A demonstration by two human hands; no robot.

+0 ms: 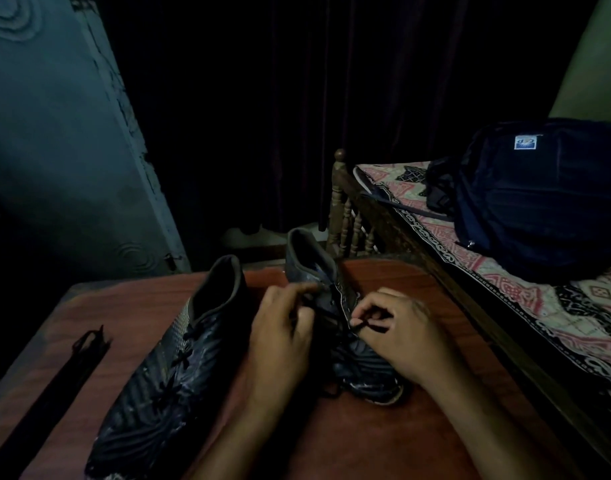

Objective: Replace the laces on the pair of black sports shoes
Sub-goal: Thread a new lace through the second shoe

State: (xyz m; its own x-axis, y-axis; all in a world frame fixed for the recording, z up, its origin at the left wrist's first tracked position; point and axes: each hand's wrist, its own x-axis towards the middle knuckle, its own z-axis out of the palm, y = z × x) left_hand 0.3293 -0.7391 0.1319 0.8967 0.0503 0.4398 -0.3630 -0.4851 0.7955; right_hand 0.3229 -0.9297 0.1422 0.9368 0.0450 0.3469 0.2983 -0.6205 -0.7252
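Two black sports shoes stand on a reddish wooden table [383, 445]. The left shoe [172, 368] is laced and lies untouched, toe toward me. The right shoe [352, 362] sits between my hands. My left hand [283, 337] rests on its left side, fingers curled and pinching a black lace near the upper eyelets. My right hand [397, 334] is at its right side, thumb and forefinger pinching a black lace [366, 323] at an eyelet. A bundle of black laces [54, 386] lies stretched along the table's left edge.
A wooden bed frame [345, 216] with a patterned sheet [504, 289] stands close on the right, with a dark blue backpack [539, 195] on it. A grey-blue door [65, 150] is at the left. The background is very dark.
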